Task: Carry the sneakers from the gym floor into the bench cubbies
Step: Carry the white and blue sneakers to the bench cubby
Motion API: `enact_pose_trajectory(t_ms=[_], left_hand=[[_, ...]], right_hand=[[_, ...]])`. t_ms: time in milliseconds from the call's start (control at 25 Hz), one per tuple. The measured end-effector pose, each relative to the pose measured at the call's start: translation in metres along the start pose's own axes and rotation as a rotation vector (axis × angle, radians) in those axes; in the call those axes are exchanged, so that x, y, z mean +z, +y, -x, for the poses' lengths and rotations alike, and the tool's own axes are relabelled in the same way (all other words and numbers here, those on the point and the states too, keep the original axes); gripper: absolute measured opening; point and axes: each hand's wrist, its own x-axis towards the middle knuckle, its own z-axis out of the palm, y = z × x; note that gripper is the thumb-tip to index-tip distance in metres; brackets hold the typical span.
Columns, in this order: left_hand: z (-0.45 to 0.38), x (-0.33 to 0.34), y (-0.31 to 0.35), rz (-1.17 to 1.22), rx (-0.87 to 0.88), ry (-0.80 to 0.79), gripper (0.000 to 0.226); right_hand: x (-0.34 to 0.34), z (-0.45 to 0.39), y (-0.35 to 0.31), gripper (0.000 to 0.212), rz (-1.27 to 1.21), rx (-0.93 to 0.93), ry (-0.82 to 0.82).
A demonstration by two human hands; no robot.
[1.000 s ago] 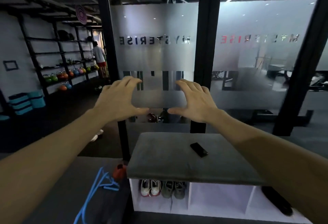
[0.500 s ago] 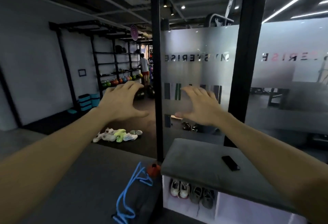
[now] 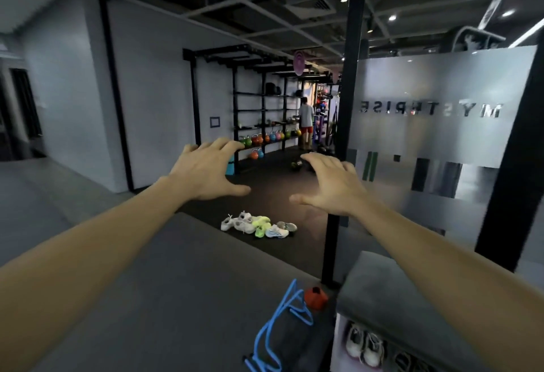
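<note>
Nearest us, at the lower right, the grey-cushioned bench [image 3: 379, 289] holds a white pair of shoes [image 3: 363, 345] in its cubby, with a blue cord [image 3: 273, 339] and an orange cone [image 3: 316, 298] on the floor just beside it. We hold our left hand [image 3: 206, 171] and right hand [image 3: 332, 187] out ahead, apart, fingers spread, gripping nothing. Beyond them the sneakers [image 3: 258, 226] lie heaped on the dark gym floor [image 3: 273, 189]. Farther off, kettlebells [image 3: 265, 139] line a rack where a person [image 3: 306, 124] stands
</note>
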Motion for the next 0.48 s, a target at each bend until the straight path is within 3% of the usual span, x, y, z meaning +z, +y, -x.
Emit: enact_pose_trajectory(t_ms=[240, 480], left_hand=[[-0.037, 0.06, -0.111, 0.008, 0.045, -0.045, 0.101], [-0.106, 0.14, -0.193, 0.043, 0.053, -0.081, 0.103]], right_hand=[[0.063, -0.11, -0.05, 0.103, -0.024, 0.079, -0.015], [0.134, -0.207, -0.056, 0.104, 0.028, 0.124, -0.054]])
